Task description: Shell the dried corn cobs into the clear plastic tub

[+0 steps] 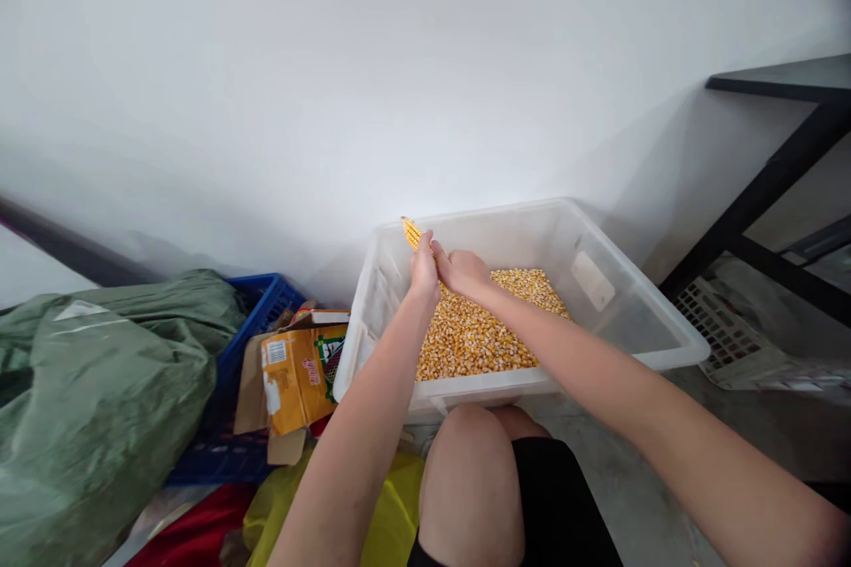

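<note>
An ear of dried yellow corn (411, 233) points up and to the left out of my two hands. My left hand (424, 267) is closed round it. Pressed close beside, my right hand (462, 271) is also closed on the corn, its thumb side against the left hand. Both hands are above a translucent plastic bin (638, 319). Loose corn kernels (479, 337) cover the floor of the bin. My fingers hide the lower part of the ear.
Left of the bin lie an orange cardboard box (299, 376), a blue crate (226, 425) and a large green bag (120, 381). A yellow bag (392, 514) is by my knee. At right are a black-framed shelf (771, 168) and a white basket (718, 332). A white wall rises behind.
</note>
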{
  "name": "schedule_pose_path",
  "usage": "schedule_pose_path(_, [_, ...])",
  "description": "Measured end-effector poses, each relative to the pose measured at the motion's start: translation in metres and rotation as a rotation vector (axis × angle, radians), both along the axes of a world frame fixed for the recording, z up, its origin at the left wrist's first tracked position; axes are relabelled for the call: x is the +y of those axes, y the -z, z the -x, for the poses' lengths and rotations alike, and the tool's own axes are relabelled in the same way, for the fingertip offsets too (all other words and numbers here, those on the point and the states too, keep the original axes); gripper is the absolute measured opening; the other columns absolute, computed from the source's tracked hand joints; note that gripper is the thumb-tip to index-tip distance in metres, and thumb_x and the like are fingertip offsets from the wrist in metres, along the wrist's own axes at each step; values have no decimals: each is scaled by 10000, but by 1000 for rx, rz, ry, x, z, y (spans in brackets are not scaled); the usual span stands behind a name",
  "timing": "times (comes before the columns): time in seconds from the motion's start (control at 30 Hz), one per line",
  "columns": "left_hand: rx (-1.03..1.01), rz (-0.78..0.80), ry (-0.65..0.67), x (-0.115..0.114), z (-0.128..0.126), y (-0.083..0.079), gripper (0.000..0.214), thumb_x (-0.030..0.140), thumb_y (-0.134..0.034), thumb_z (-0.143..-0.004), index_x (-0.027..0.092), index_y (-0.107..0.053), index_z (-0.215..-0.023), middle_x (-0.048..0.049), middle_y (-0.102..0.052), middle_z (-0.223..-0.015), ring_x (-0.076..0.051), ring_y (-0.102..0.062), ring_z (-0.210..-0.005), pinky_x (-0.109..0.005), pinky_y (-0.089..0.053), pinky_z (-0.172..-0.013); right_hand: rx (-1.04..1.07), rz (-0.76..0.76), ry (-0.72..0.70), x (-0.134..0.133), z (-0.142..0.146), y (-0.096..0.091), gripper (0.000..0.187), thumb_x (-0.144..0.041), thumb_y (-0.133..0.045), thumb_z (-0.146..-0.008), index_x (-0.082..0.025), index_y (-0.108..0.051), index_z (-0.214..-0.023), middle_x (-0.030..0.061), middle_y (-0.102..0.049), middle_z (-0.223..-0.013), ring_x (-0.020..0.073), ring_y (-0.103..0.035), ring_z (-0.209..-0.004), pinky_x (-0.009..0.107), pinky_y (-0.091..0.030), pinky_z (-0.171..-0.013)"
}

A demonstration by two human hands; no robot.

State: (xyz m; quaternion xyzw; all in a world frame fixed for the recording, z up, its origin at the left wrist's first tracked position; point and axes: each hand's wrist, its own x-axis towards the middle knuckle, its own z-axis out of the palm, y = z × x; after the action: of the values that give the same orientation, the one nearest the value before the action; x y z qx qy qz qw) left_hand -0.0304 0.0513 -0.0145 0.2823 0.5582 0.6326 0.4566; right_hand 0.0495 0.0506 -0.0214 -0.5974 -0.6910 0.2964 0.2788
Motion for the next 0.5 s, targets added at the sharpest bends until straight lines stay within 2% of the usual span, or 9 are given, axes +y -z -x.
schedule_pose_path(0.1, [-96,15,-130,-1,5,-6,347,446,-702,-676,181,-549,-839,-3,-533,-728,-131,-542,-665,-232,-436,-557,-35,-52,-57,-2,-1,-2,775,-816,-296,-782,-148,-681,-701,222,-690,-784,353,-640,-940,398,-446,-824])
schedule_pose_path(0.2, [-128,-14,-228,2,11,-5,373,396,-748,-613,186,-504,-801,7,-502,-709,-127,-535,-652,-232,-437,-546,-87,-66,-139,-6,0,-5,770,-803,-318,-790,-139,-706,-757,225,-698,-830,359,-641,-945,394,-444,-817])
schedule_pose_path(0.37, [-167,-2,-291,3,14,-4,276,337,-683,-655,201,-474,-773,-16,-516,-727,-157,-572,-674,-266,-469,-557,-89,-138,-262,-12,3,-8,688,-750,-339,-833,-178,-721,-807,163,-715,-844,323,-632,-981,361,-433,-851])
schedule_pose_path(0.5, [-216,-18,-288,-1,11,-12,204,316,-620,-706,204,-451,-733,-9,-477,-646,-159,-559,-607,-283,-482,-541,-76,-201,-305,-12,0,-8,686,-719,-317,-866,-169,-724,-835,166,-713,-842,320,-636,-965,362,-429,-846])
